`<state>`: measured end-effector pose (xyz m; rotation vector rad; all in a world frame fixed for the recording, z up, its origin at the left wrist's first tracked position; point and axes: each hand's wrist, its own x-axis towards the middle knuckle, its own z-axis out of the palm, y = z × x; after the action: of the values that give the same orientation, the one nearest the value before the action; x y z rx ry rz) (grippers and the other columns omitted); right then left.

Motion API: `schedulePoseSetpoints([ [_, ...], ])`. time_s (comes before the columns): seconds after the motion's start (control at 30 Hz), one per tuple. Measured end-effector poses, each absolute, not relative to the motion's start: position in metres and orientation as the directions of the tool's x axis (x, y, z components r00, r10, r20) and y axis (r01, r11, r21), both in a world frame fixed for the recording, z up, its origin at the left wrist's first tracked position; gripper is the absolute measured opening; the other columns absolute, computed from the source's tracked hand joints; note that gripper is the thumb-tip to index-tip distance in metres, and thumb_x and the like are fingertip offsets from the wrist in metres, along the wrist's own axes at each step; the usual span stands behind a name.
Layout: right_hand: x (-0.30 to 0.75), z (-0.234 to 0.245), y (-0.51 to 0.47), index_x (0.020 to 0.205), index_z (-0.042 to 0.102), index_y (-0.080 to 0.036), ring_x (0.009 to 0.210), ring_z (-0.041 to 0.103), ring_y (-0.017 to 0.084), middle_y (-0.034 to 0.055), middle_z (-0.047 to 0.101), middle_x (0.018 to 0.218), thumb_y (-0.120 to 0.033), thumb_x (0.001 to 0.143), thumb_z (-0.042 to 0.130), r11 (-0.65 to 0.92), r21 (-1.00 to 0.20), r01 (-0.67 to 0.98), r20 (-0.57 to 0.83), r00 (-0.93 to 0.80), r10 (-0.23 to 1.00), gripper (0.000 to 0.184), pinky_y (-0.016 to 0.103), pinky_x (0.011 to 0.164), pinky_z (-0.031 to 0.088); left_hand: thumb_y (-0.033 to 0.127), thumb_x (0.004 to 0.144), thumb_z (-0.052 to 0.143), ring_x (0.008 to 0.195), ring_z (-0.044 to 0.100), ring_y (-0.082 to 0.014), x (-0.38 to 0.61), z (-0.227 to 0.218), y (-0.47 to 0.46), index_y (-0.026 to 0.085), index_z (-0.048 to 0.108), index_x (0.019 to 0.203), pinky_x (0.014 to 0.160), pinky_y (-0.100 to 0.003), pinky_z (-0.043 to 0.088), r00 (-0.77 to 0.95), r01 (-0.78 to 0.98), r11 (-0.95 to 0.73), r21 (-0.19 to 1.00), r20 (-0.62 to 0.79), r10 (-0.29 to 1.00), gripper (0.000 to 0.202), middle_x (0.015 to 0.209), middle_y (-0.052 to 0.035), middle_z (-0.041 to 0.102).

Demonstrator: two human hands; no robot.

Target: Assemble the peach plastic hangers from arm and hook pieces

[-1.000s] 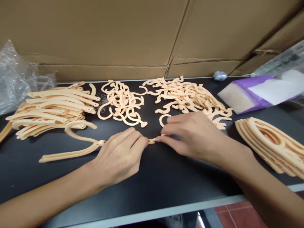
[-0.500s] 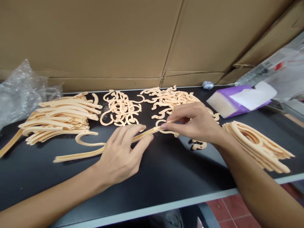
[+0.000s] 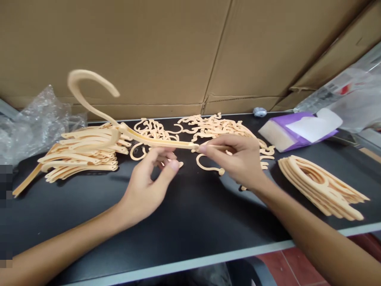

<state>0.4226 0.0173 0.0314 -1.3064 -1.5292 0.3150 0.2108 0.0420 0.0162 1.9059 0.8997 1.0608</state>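
A cream plastic clothes hanger point(image 3: 166, 143) is raised above the black table, its large hook point(image 3: 89, 89) pointing up and left. My right hand point(image 3: 241, 157) pinches the hanger's right end between thumb and fingers. Just below the hanger's middle is my left hand point(image 3: 151, 182), its fingers curled and its thumb apart; no grip on the hanger shows. A loose hook point(image 3: 205, 169) lies on the table beside my right hand. Behind the hands are a pile of hooks point(image 3: 153, 129) and a pile of small curved pieces point(image 3: 217, 124).
Hanger arms point(image 3: 86, 153) are heaped at the left beside clear plastic wrap point(image 3: 41, 119). A stack of hanger pieces point(image 3: 318, 182) lies at the right, near a purple tissue pack point(image 3: 297, 129). Cardboard point(image 3: 133, 51) stands behind the black table point(image 3: 190, 222).
The hanger has risen and turned, so its hook now points up instead of lying near the table. My left hand has loosened from around it; my right hand still pinches its end.
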Motion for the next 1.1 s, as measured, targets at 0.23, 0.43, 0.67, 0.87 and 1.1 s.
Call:
schedulePoseSetpoints([
  [0.23, 0.394, 0.021, -0.004, 0.099, 0.074, -0.014, 0.053, 0.053, 0.009, -0.0016, 0.06, 0.062, -0.039, 0.084, 0.075, 0.702, -0.544, 0.459, 0.614, -0.352, 0.706, 0.03, 0.023, 0.052, 0.042, 0.039, 0.093, 0.06, 0.071, 0.057, -0.0121, 0.213, 0.049, 0.05, 0.017, 0.057, 0.091, 0.068, -0.024, 0.048, 0.304, -0.005, -0.026, 1.0, 0.026, 0.952, 0.022, 0.081, -0.0003, 0.061],
  [0.43, 0.403, 0.019, 0.004, 0.102, 0.069, -0.017, 0.066, 0.062, 0.014, 0.0037, 0.067, 0.077, -0.023, 0.091, 0.063, 0.642, -0.469, 0.607, 0.735, -0.135, 0.665, 0.014, 0.028, 0.061, 0.051, 0.031, 0.087, 0.058, 0.055, 0.047, -0.0125, 0.19, 0.073, 0.072, 0.017, 0.066, 0.085, 0.059, -0.022, 0.042, 0.602, 0.106, 0.048, 0.993, -0.102, 0.792, 0.016, 0.05, 0.0029, 0.049],
  [0.67, 0.422, 0.018, 0.02, 0.131, 0.048, -0.021, 0.124, 0.049, 0.032, 0.0158, 0.051, 0.124, -0.021, 0.082, 0.068, 0.395, -0.236, 0.888, 0.823, -0.034, 0.567, 0.053, 0.053, 0.105, 0.044, 0.041, 0.085, 0.053, 0.047, 0.033, -0.0103, 0.176, 0.075, 0.084, 0.016, 0.071, 0.092, 0.049, -0.021, 0.028, 0.773, 0.451, 0.083, 0.889, -0.436, 0.46, 0.031, 0.05, 0.0036, 0.044],
  [0.87, 0.433, 0.017, 0.028, 0.102, 0.068, -0.021, 0.116, 0.056, 0.031, 0.0136, 0.061, 0.117, -0.023, 0.088, 0.064, 0.304, -0.224, 0.926, 0.801, -0.003, 0.599, 0.015, 0.05, 0.099, 0.041, 0.041, 0.089, 0.048, 0.045, 0.027, -0.0101, 0.17, 0.077, 0.093, 0.014, 0.071, 0.101, 0.048, -0.023, 0.03, 0.78, 0.466, 0.138, 0.874, -0.48, 0.401, 0.037, 0.05, 0.003, 0.048],
  [1.1, 0.433, 0.01, 0.033, 0.087, 0.072, -0.019, 0.066, 0.059, 0.017, 0.0024, 0.067, 0.072, -0.025, 0.089, 0.063, 0.386, -0.4, 0.831, 0.625, -0.06, 0.778, 0.012, 0.031, 0.066, 0.043, 0.048, 0.093, 0.052, 0.081, 0.06, -0.0188, 0.175, 0.089, 0.088, 0.023, 0.071, 0.101, 0.073, -0.027, 0.045, 0.66, 0.595, -0.55, 0.586, 0.036, 0.751, 0.033, 0.09, -0.0013, 0.07],
])
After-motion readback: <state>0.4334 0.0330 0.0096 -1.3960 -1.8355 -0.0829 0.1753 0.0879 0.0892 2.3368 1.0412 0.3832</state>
